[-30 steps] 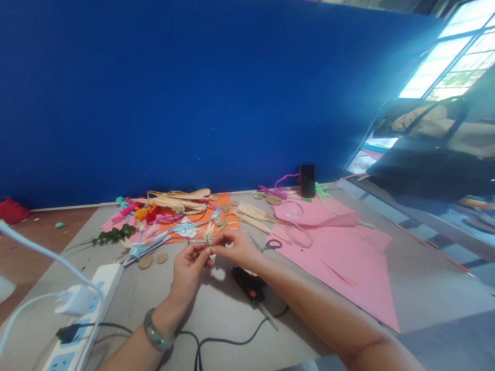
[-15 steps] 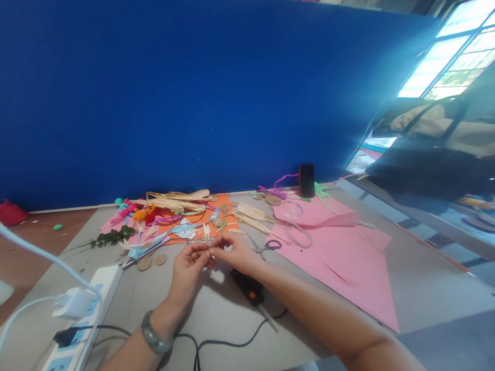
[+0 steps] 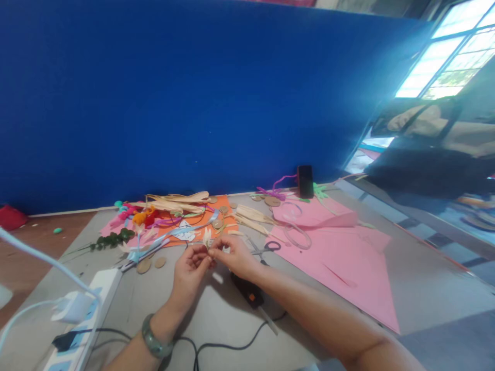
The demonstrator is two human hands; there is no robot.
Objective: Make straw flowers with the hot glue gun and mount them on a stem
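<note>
Both hands meet over the middle of the table, fingertips pinched together around a small pale piece like a dried husk flower [image 3: 208, 237]. My left hand [image 3: 193, 268] is closed on its lower end, with a green bangle on that wrist. From the other side, my right hand [image 3: 234, 255] pinches the same piece; its base is hidden by the fingers. Under the right forearm lies a black glue gun [image 3: 247, 291] with a glue stick showing at its back end. Scissors [image 3: 265, 248] rest just beyond the right hand.
Pink paper sheets [image 3: 340, 268] cover the right side. Pale husk strips [image 3: 253, 219], an orange sheet [image 3: 222, 203], wooden discs [image 3: 144, 266] and a green leafy sprig [image 3: 112, 238] lie around. A power strip [image 3: 102, 288] with cables is at left; a phone [image 3: 305, 181] leans on the blue partition [image 3: 216, 103].
The hands stay together in nearly the same place. The pale piece between the fingers has turned slightly and sits a little lower. The view has shifted slightly.
</note>
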